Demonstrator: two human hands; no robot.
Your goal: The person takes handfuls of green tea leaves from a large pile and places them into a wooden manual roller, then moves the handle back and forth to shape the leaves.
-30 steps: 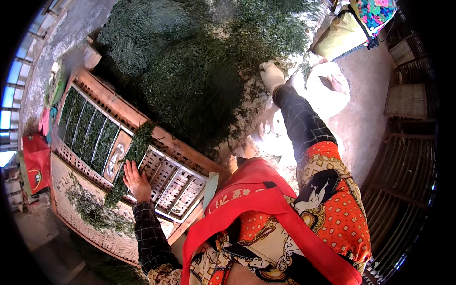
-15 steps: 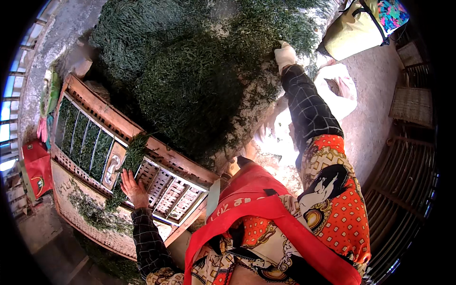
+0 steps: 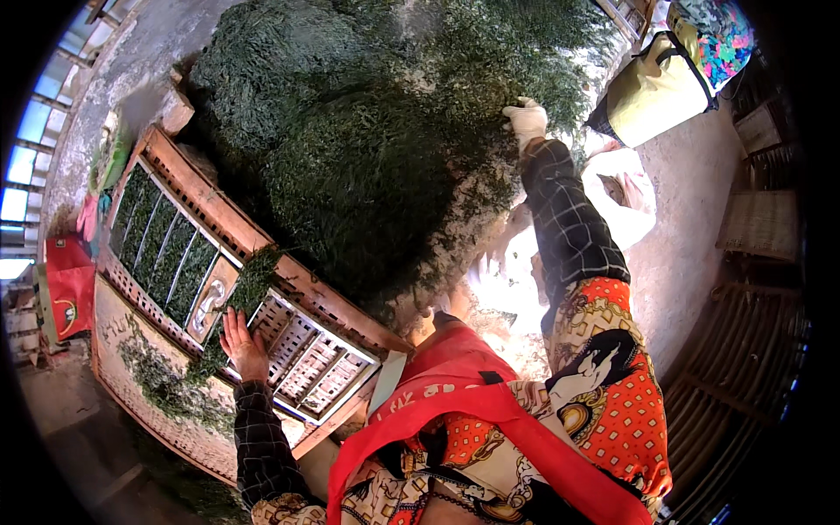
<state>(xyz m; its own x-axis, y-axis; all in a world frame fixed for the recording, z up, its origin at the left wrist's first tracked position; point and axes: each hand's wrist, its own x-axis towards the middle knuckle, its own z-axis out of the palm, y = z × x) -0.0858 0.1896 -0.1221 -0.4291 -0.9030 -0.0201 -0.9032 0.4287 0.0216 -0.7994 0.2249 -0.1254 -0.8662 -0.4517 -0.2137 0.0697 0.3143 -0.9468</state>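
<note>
My left hand (image 3: 245,347) is bare, its fingers stretched out beside a metal handle (image 3: 211,302) on a wooden block. The block crosses the middle of a slatted metal frame (image 3: 319,354) set in a wooden-rimmed, perforated tray (image 3: 354,317). Dark green shredded strands fill the slots left of the block; on the right the perforated base shows through. A strip of strands (image 3: 256,278) lies by the block, near my fingertips. My right hand (image 3: 528,122), in a white glove, reaches to the right edge of a large heap of the same strands (image 3: 359,157); its fingers are slightly apart, their tips partly hidden.
Loose strands (image 3: 171,385) cover part of the tray's near panel. A red bag (image 3: 70,284) is left of the tray. A yellow bag (image 3: 661,92) and a white sack (image 3: 626,179) stand right of the heap. Slatted racks (image 3: 739,350) line the right side.
The view has shifted slightly, so the heap and yellow bag appear lower. Both hands keep nearly the same places, the left by the handle and the right at the heap's edge.
</note>
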